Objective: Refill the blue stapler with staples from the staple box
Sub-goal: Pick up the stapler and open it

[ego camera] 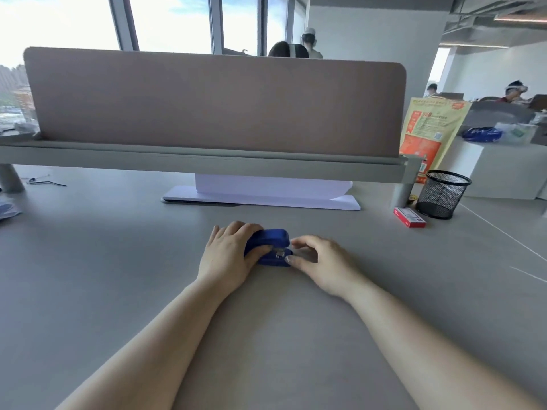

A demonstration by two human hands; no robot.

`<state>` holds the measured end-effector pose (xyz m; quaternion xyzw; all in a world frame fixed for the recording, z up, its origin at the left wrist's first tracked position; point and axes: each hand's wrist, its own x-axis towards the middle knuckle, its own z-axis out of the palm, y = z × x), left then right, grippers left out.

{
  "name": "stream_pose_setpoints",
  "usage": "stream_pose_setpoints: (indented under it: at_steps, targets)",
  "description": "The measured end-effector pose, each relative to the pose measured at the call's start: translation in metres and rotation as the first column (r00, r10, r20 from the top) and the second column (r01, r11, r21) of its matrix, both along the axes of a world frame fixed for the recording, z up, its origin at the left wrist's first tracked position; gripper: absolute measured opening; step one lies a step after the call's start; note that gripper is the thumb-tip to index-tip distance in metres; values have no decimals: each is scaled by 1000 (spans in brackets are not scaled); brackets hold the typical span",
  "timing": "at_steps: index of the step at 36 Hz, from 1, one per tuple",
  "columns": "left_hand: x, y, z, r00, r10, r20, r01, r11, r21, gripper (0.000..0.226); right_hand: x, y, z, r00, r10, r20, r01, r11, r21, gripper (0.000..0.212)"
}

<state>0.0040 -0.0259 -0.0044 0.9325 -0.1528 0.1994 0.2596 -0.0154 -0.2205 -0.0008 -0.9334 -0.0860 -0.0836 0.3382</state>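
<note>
Fingers (236, 229) of left hand (228, 255) wrapping around blue stapler (272, 247), lying mid-desk (118, 261). Right hand (319, 261) curling loosely, fingertips touching stapler's front. Red staple box (410, 217) sitting well apart, beside mesh cup (444, 193).

Open-plan office, grey desk (118, 261) with fabric partition (213, 105), mesh pen cup (442, 194), large windows (165, 22)

Matt grey worktop (118, 276), smooth, barely a sheen. The stapler (273, 238) looks like blue plastic with a soft gloss, and there's a bright metal bit at its mouth. Staple box (410, 217) is red card, slightly shiny. Black wire-mesh cup (444, 193), open weave. Divider (207, 102) in dull brownish felt-like cloth. White paper stack (266, 196), flat and matt. Bag (429, 134), glossy printed plastic.
</note>
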Motion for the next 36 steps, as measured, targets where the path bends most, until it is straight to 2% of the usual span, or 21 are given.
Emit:
stream_pose_setpoints:
  at_steps: [4, 8, 12, 14, 20, 23, 25, 28, 30, 33, 36]
  targets:
    - [3, -3, 0, 997, -78, 28, 79, 996, -46, 33, 2, 0, -2, 1000, -6, 7, 6, 1000, 12, 36]
    - [3, -6, 0, 989, -136, 59, 138, 990, -29, 49, 7, -3, -8, 1000, -7, 4, 7, 1000, 26, 39]
    - [4, -10, 1, 989, -117, 88, 131, 976, -173, 30, 12, -3, -12, 999, 31, 31, -33, 998, 62, 52]
    - [3, -11, 2, 993, -101, 62, 114, 962, -249, 28, 13, -3, -13, 998, 42, 54, -47, 995, 88, 50]
    - [0, -10, 10, 995, -95, 13, 88, 855, -511, 25, 14, -6, -14, 996, 64, 58, -69, 993, 97, 29]
    - [1, -4, 13, 997, -73, -7, 54, 794, -606, 22, 12, -5, -13, 997, 65, 37, -68, 993, 94, 27]
    - [3, 3, 13, 994, -95, -46, 41, 746, -664, 27, 12, -5, -14, 998, 57, 32, -60, 995, 85, 24]
    - [3, 16, 15, 986, -136, -101, 18, 678, -735, 21, 13, -5, -15, 999, 35, 21, -37, 994, 99, 21]
    - [2, 28, 16, 982, -153, -112, 17, 664, -748, 23, 14, -6, -16, 1000, 28, 14, -29, 995, 96, 22]
    - [2, 48, 18, 976, -172, -130, 27, 694, -719, 26, 12, -6, -14, 1000, 27, 13, -28, 995, 95, 23]
    - [-2, 64, 17, 971, -183, -154, 15, 689, -725, 17, 10, -5, -12, 999, 27, 33, -30, 995, 99, 24]
